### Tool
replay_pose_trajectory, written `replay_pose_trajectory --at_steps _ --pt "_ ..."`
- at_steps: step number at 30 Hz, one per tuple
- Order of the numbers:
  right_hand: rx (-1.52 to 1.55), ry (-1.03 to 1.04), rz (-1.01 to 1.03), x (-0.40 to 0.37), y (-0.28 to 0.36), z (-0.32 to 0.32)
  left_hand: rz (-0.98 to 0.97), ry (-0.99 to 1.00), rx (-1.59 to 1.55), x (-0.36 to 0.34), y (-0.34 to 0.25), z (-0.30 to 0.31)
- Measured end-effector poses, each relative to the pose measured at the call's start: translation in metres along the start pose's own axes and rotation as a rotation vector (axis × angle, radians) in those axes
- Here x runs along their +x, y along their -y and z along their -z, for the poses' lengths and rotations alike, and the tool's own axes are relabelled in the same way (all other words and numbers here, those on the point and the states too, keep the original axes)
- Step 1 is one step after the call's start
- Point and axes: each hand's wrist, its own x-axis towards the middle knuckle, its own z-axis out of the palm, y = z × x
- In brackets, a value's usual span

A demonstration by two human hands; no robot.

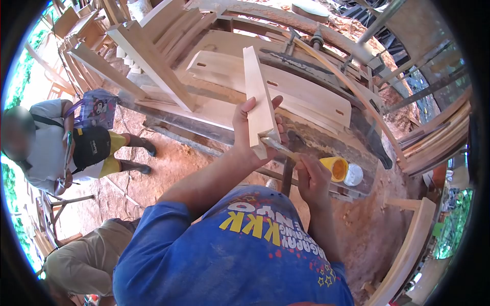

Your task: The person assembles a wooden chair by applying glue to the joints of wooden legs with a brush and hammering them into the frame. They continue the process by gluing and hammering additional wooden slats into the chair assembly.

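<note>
My left hand (244, 127) is wrapped around a pale wooden board (259, 97), with its thumb and fingertips showing at the two edges. The board is held up at a slant, and its near end has a notch cut into it. Between the fingers of my right hand (313, 177) is the handle of a small brush (278, 146). The brush's pale tip touches the board at the notch. Close by my right hand is a yellow container (335, 168) with orange inside, beside a white round tub or lid (353, 174).
Slotted boards (301, 92) lie on the workbench (224, 45), with a clamp (316, 41) at the back. Thick planks (153, 66) lean at the left. A person (46, 137) stands left, another person (89, 255) bends lower left. A wooden frame piece (408, 250) stands lower right.
</note>
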Motion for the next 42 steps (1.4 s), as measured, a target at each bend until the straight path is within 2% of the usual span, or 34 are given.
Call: replay_pose_trajectory --at_steps 2,5,6,8,12,15,17,19,22,25,28,30,32,33,34,36,38,39,42 --pt "-0.01 -0.045 0.049 0.004 0.0 -0.004 0.001 -0.012 -0.004 -0.002 -0.004 -0.003" --pt "0.0 -0.022 -0.053 0.006 0.003 0.006 0.0 -0.141 0.031 -0.004 -0.004 -0.012" --pt "0.046 -0.06 -0.115 0.005 0.002 0.009 0.033 -0.018 0.115 -0.003 -0.008 0.01" --pt "0.136 -0.136 -0.249 0.0 0.001 0.016 0.039 -0.055 0.209 -0.002 -0.011 0.032" --pt "0.15 -0.227 -0.268 -0.01 -0.009 0.034 0.03 -0.215 0.474 -0.017 -0.018 0.04" --pt "0.137 -0.28 -0.359 -0.025 -0.023 0.048 0.191 -0.243 0.486 -0.027 -0.053 0.098" --pt "0.053 -0.309 -0.434 -0.033 -0.027 0.068 0.179 -0.317 0.727 -0.041 -0.066 0.114" --pt "-0.182 -0.23 -0.453 -0.037 -0.031 0.095 0.124 -0.492 1.335 -0.052 -0.068 0.115" --pt "-0.354 -0.188 -0.467 -0.036 -0.036 0.116 0.18 -0.376 2.229 -0.086 -0.085 0.134" --pt "-0.199 -0.194 -0.575 -0.032 -0.037 0.11 0.34 -0.376 1.821 -0.108 -0.097 0.14" --pt "0.172 -0.277 -0.635 -0.023 -0.033 0.073 0.222 -0.432 1.504 -0.079 -0.095 0.143" --pt "0.445 -0.176 -0.655 -0.016 -0.037 0.057 0.199 -0.511 1.49 -0.039 -0.098 0.163" --pt "0.637 -0.093 -0.621 -0.011 -0.047 0.045 0.104 -0.574 1.712 -0.015 -0.094 0.178" --pt "0.654 -0.082 -0.624 -0.005 -0.043 0.046 0.052 -0.604 1.816 -0.007 -0.092 0.18" --pt "0.671 -0.073 -0.627 0.003 -0.035 0.049 0.014 -0.665 2.052 -0.015 -0.089 0.174" --pt "0.713 -0.065 -0.585 0.012 -0.03 0.059 -0.05 -0.573 2.141 -0.053 -0.087 0.155" --pt "0.765 -0.057 -0.513 0.009 -0.031 0.068 -0.053 -0.382 1.842 -0.099 -0.081 0.132" --pt "0.693 -0.054 -0.516 0.012 -0.032 0.064 -0.044 -0.294 1.693 -0.111 -0.083 0.123" --pt "0.554 0.042 -0.555 0.016 -0.026 0.052 0.166 -0.374 1.604 -0.104 -0.076 0.114"
